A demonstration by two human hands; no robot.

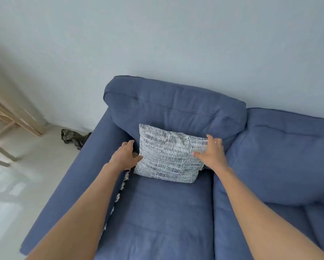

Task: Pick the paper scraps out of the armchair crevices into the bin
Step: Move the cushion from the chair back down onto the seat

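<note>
Honestly, I judge the task barely begun. On my head view the paper scraps (127, 175) sit wedged in the armchair (176, 107), in the crevice between the seat cushion (161, 212) and the left armrest (78, 177). None is in either hand, and I see no bin anywhere. A dark crumpled bag (73, 138) lies on the floor beside the armrest, but I cannot tell whether it serves as one.

Both hands are at the patterned cushion (168, 152), which leans against the backrest with its lower edge on the seat. The right hand (212, 152) pinches the cushion's right edge, thumb on the front face and fingers over the top corner. The left hand (126, 155) is at the cushion's left edge and touches it. Whether its fingers curl round the edge or only rest there I cannot tell.

What is left, as I read it: shift the cushion aside, pick out every scrap, then check the rear and right crevices, which are hidden for now.

The scraps are white crumpled bits, each too small to give its own direction. Together they form a broken line along the crevice, running front to back, from the seat's front edge up toward the backrest.
</note>
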